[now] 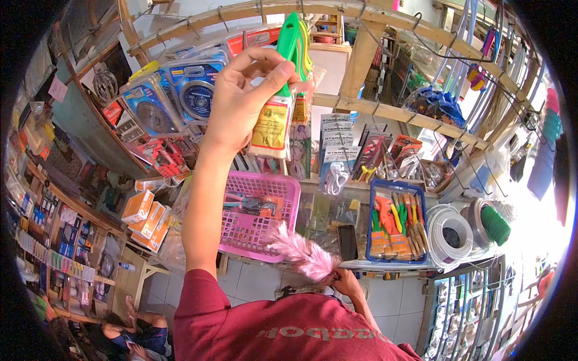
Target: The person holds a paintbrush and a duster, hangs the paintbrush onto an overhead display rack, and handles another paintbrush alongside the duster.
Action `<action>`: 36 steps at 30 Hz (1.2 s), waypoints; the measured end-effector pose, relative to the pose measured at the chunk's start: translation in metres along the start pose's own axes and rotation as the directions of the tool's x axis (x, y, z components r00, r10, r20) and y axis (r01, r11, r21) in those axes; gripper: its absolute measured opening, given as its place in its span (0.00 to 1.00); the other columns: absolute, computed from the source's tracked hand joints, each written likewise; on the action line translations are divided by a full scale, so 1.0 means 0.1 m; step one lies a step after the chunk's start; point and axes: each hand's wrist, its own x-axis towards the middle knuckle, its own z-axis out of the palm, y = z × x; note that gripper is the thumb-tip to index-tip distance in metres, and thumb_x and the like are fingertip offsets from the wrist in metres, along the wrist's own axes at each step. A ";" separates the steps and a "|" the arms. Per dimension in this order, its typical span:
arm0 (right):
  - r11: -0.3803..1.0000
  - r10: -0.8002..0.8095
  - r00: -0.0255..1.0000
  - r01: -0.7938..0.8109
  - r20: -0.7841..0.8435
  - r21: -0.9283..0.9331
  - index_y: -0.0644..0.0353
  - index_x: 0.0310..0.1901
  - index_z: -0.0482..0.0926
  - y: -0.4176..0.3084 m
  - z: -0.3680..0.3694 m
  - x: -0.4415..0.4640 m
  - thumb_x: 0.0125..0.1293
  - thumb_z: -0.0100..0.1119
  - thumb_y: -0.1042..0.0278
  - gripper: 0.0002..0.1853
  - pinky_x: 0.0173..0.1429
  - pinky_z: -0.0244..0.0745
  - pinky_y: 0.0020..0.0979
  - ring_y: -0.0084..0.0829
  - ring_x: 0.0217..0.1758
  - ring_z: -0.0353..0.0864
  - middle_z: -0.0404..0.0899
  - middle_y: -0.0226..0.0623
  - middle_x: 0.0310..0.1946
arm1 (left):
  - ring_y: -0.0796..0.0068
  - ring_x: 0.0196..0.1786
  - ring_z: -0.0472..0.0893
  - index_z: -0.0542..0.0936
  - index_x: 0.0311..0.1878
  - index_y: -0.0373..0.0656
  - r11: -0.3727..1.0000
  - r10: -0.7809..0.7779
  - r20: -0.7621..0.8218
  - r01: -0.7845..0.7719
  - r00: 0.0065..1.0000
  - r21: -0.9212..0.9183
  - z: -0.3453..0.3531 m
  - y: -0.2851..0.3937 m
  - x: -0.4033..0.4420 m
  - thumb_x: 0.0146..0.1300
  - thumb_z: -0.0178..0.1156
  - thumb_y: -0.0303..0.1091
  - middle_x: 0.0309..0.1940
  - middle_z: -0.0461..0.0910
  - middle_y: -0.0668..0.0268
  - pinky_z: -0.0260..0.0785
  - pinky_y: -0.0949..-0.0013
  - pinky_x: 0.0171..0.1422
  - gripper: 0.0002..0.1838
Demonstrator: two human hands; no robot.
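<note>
Maroon shirt (265,322) nearest, left hand (250,90) pinching green paintbrush (269,129), right hand (347,284) gripping pink duster (308,256) by basket (294,195) near-right corner: light pinch should limit swinging.

Around the counter (355,263) we see a crowded shop interior. Above the counter we make out a pale wooden frame (361,66) fitted with metal hooks. Below the counter we have a floor (385,301) of light grey tiles. To the counter's left we find wooden shelves (78,206) and a blue-grey panel (96,120); to its lower right, a framed display rack (430,310). Strong white light washes out our view to the counter's far right.
</note>
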 end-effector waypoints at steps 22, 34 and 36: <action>0.998 -0.064 0.994 0.063 -0.093 -0.008 0.63 0.33 0.78 0.23 0.09 0.04 0.48 0.64 0.64 0.13 0.35 0.70 0.38 0.46 0.28 0.77 0.76 0.47 0.23 | 0.55 0.51 0.78 0.67 0.60 0.29 0.849 -0.158 0.235 0.253 0.959 -0.463 -0.29 0.13 0.05 0.68 0.42 0.38 0.50 0.77 0.54 0.68 0.51 0.59 0.24; 0.999 -0.047 0.996 0.048 -0.077 0.012 0.62 0.36 0.79 0.07 -0.06 0.03 0.48 0.62 0.64 0.14 0.39 0.71 0.41 0.49 0.34 0.78 0.77 0.49 0.27 | 0.51 0.60 0.72 0.55 0.67 0.28 0.814 -0.134 0.392 0.327 0.910 -0.480 -0.36 0.26 0.12 0.69 0.40 0.45 0.53 0.74 0.45 0.53 0.49 0.70 0.33; 0.999 -0.052 0.997 0.052 -0.062 0.005 0.61 0.36 0.79 0.08 -0.07 0.04 0.49 0.62 0.63 0.14 0.39 0.71 0.41 0.50 0.35 0.78 0.77 0.49 0.27 | 0.55 0.56 0.75 0.60 0.65 0.28 0.850 -0.257 0.268 0.349 0.929 -0.395 -0.27 0.23 0.03 0.70 0.39 0.46 0.53 0.75 0.47 0.58 0.54 0.68 0.31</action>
